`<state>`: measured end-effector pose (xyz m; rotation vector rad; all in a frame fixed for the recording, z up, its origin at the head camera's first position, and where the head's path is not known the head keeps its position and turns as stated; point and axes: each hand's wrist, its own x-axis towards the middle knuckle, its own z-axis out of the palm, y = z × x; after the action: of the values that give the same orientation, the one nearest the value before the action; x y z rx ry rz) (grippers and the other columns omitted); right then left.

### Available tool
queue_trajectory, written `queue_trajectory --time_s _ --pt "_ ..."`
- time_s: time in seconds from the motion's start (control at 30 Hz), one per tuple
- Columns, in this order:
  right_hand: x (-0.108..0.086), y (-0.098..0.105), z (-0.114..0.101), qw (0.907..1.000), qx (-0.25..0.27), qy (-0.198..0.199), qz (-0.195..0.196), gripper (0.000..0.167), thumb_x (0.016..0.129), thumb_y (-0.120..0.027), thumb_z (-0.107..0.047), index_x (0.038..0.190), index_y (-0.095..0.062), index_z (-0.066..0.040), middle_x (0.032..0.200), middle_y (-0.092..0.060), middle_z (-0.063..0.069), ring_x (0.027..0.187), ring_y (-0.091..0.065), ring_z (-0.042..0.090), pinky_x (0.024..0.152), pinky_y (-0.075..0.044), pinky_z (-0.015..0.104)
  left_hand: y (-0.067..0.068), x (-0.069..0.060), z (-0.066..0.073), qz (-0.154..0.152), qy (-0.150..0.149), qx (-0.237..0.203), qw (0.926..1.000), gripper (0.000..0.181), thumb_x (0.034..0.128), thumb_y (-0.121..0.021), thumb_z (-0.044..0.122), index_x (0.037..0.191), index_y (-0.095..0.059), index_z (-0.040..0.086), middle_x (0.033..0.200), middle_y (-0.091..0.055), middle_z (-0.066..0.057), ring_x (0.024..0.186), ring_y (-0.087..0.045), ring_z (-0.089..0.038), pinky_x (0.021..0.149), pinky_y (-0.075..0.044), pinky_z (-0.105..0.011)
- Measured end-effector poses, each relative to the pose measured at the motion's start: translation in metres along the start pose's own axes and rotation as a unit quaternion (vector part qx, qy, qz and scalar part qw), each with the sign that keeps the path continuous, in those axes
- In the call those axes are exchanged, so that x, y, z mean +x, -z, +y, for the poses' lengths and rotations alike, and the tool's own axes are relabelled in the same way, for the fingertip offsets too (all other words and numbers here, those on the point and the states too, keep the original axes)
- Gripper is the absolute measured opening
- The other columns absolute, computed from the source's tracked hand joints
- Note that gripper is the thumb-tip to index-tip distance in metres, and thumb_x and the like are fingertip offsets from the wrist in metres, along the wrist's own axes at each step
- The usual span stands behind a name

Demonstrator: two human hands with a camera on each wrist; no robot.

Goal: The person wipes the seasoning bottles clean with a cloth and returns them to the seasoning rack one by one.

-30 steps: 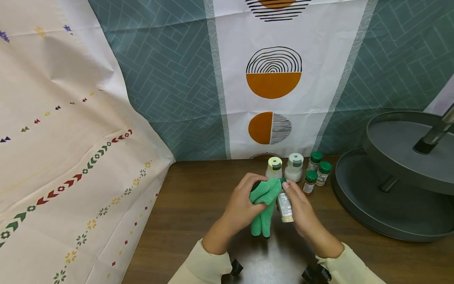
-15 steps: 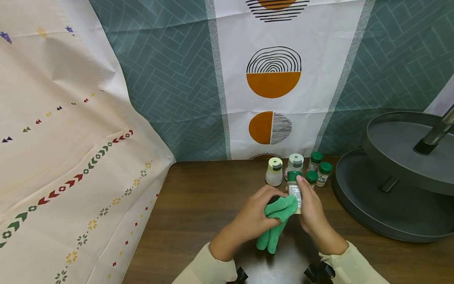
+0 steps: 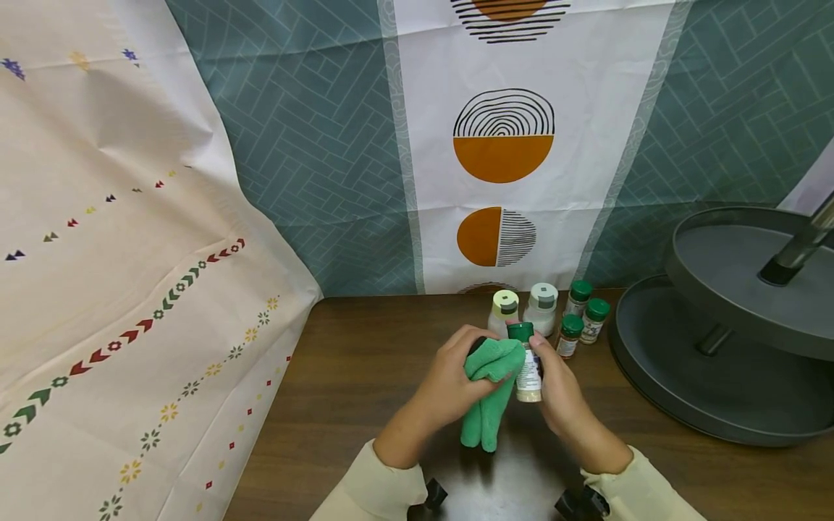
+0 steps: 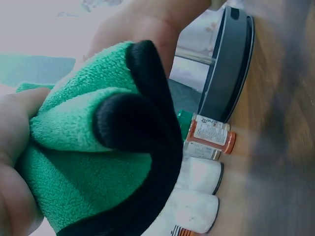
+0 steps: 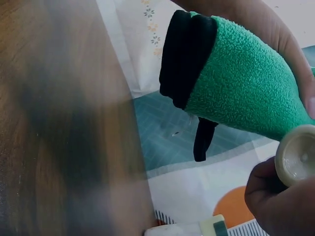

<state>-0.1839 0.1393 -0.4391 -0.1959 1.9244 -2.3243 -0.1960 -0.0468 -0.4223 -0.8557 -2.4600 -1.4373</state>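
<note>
Presently the left hand (image 3: pixel 449 383) holds a folded green cloth (image 3: pixel 491 416), with the fingers and thumb bent around it, and the right hand (image 3: pixel 563 391) grips a small bottle (image 3: pixel 528 376) with a green cap and a printed label. The bottle is above the desk (image 3: pixel 352 412), cap toward the far side, and the cloth is at its left, seeming to touch it. In the right wrist view the round bottom of the bottle is seen, and in the left wrist view the cloth shows its black edging. Both arms come from the near side, in pale sleeves (image 3: pixel 374 481). Beyond the hands, at the far edge of the desk, a shaker with a yellow cap (image 3: pixel 504 318) stands upright, and just to its right a shaker with a white cap (image 3: pixel 540 316). More to the right, three small green-capped jars (image 3: pixel 570 340) stand near one another; the nearest one has reddish contents. Farther right is a dark two-tier tray (image 3: pixel 658 391). Behind everything hangs a teal patterned fabric (image 3: pixel 313 145) with a white panel (image 3: pixel 436 159), and at left a cream embroidered cloth (image 3: pixel 150 239) hangs.
</note>
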Motion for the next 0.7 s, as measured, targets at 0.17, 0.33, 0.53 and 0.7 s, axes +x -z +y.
queue_trajectory --time_s 0.17,0.33,0.53,0.7 --pt "-0.002 -0.001 -0.003 0.9987 -0.032 -0.038 -0.009 0.062 0.111 -0.027 -0.037 0.160 -0.014 -0.002 0.157 -0.029 0.014 0.128 -0.036 0.006 0.095 -0.040 0.008 0.003 0.001 -0.002 0.040 0.019 -0.032 0.9985 0.046 0.0849 -0.081 0.019 0.125 -0.061 0.012 0.119 -0.062 0.000 0.101 -0.062 -0.014 0.088 -0.055 -0.028" --pt "-0.002 -0.002 -0.004 0.9992 -0.033 -0.021 -0.002 0.053 0.110 -0.036 -0.033 0.152 -0.030 -0.002 0.128 -0.054 0.007 0.110 -0.054 0.008 0.086 -0.050 0.019 0.005 0.001 -0.001 0.064 0.048 -0.063 0.9948 0.044 0.0857 -0.081 0.023 0.124 -0.061 0.018 0.118 -0.062 0.004 0.101 -0.062 -0.013 0.087 -0.056 -0.029" --pt "-0.001 0.000 -0.003 0.9993 -0.022 -0.010 0.029 0.055 0.110 -0.033 -0.040 0.151 -0.028 -0.003 0.121 -0.052 0.000 0.103 -0.054 0.001 0.085 -0.051 0.018 -0.004 -0.001 0.000 0.034 0.041 -0.054 0.9971 0.046 0.0861 -0.081 0.025 0.126 -0.060 0.020 0.120 -0.061 0.005 0.102 -0.061 -0.011 0.088 -0.055 -0.028" --pt "0.000 0.005 -0.003 0.9980 0.021 -0.009 0.060 0.070 0.109 -0.026 -0.050 0.159 -0.011 -0.004 0.144 -0.038 0.009 0.120 -0.046 0.000 0.092 -0.047 0.011 -0.016 -0.004 0.000 -0.010 -0.010 -0.020 0.9997 0.046 0.0852 -0.082 0.021 0.125 -0.060 0.020 0.120 -0.061 0.004 0.102 -0.060 -0.006 0.088 -0.054 -0.022"
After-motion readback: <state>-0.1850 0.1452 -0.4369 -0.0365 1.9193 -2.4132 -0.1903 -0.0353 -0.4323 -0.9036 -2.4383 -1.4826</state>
